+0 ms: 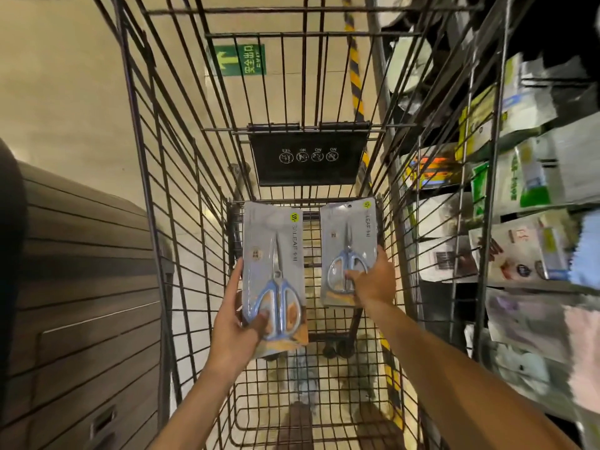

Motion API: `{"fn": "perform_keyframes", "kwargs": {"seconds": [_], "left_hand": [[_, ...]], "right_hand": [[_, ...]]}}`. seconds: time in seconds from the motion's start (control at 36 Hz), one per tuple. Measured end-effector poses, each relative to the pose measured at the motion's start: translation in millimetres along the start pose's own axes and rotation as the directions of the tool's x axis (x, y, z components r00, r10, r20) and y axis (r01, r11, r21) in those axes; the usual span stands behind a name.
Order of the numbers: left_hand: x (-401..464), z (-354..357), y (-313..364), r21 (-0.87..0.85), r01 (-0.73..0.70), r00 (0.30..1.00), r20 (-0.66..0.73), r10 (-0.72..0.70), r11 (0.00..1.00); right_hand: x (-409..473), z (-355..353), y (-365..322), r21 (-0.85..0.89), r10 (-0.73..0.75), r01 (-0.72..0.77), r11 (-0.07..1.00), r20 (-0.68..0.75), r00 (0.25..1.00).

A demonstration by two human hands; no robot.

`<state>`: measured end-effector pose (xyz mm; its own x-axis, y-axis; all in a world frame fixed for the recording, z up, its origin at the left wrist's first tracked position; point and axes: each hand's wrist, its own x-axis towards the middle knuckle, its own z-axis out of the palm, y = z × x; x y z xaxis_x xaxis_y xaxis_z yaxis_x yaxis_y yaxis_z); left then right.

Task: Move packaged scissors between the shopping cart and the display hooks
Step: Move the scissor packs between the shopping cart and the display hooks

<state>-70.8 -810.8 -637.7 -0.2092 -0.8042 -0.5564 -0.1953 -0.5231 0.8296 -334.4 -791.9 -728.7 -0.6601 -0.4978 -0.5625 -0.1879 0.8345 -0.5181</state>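
Two grey card packs of blue-handled scissors are held inside the black wire shopping cart [181, 222]. My left hand [235, 323] grips the left scissors pack [274, 254] at its lower edge, thumb over the handles. My right hand [373, 280] grips the right scissors pack [349, 241] at its lower right corner. Both packs stand upright with their hang holes pointing away from me, close to the cart's far end. The display hooks are not clearly visible.
A shelf rack [519, 206] with several hanging packaged goods runs along the right of the cart. The cart's black child-seat flap [308, 157] hangs ahead. A dark wood-panelled counter [81, 287] stands at the left. A green exit sign [240, 60] is on the floor.
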Motion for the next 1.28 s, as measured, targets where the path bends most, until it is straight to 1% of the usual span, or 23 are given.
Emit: {"fn": "perform_keyframes", "kwargs": {"seconds": [0.14, 0.28, 0.33, 0.42, 0.53, 0.67, 0.75, 0.81, 0.92, 1.03, 1.08, 1.14, 1.19, 1.28], "left_hand": [[-6, -3, 11, -0.013, 0.011, 1.000, -0.005, -0.011, 1.000], [-26, -1, 44, 0.000, 0.025, 1.000, -0.005, -0.025, 1.000], [-37, 2, 65, 0.026, -0.006, 1.000, -0.001, 0.006, 1.000], [-54, 3, 95, 0.081, -0.082, 0.996, 0.026, 0.080, 0.993], [-86, 6, 135, 0.095, -0.182, 0.982, 0.070, 0.176, 0.979], [-134, 6, 179, 0.140, -0.250, 0.964, 0.132, 0.232, 0.958], [-160, 8, 199, 0.143, -0.284, 0.950, 0.176, 0.258, 0.948], [-179, 10, 210, 0.140, -0.313, 0.939, 0.190, 0.285, 0.939], [-215, 18, 225, 0.133, -0.390, 0.905, 0.239, 0.352, 0.911], [-251, 36, 232, 0.119, -0.474, 0.859, 0.279, 0.429, 0.872], [-272, 49, 236, 0.098, -0.511, 0.834, 0.299, 0.464, 0.854], [-295, 62, 240, 0.080, -0.531, 0.815, 0.322, 0.482, 0.844], [-318, 76, 242, 0.082, -0.532, 0.805, 0.359, 0.473, 0.843], [-350, 96, 241, 0.131, -0.590, 0.759, 0.427, 0.492, 0.796]], "right_hand": [[-9, -11, -2, 0.077, -0.033, 0.024, 0.997, 0.116, 0.993], [-42, -36, -10, 0.190, -0.042, 0.015, 0.982, 0.139, 0.989], [-63, -52, -19, 0.229, -0.049, 0.017, 0.973, 0.134, 0.990], [-95, -80, -27, 0.287, -0.114, 0.077, 0.955, 0.116, 0.987], [-151, -132, -45, 0.379, -0.195, 0.141, 0.915, 0.108, 0.975], [-224, -201, -54, 0.453, -0.271, 0.251, 0.855, -0.022, 0.962], [-254, -234, -44, 0.448, -0.291, 0.284, 0.848, -0.054, 0.955], [-275, -254, -40, 0.481, -0.328, 0.335, 0.810, -0.102, 0.939], [-319, -291, -30, 0.538, -0.355, 0.428, 0.726, -0.240, 0.904], [-357, -320, -1, 0.586, -0.369, 0.480, 0.653, -0.307, 0.877], [-378, -335, 13, 0.588, -0.394, 0.529, 0.612, -0.353, 0.849], [-400, -346, 30, 0.599, -0.379, 0.554, 0.578, -0.403, 0.833], [-420, -357, 53, 0.630, -0.344, 0.554, 0.545, -0.434, 0.832], [-451, -373, 83, 0.648, -0.304, 0.558, 0.519, -0.470, 0.829]]}}
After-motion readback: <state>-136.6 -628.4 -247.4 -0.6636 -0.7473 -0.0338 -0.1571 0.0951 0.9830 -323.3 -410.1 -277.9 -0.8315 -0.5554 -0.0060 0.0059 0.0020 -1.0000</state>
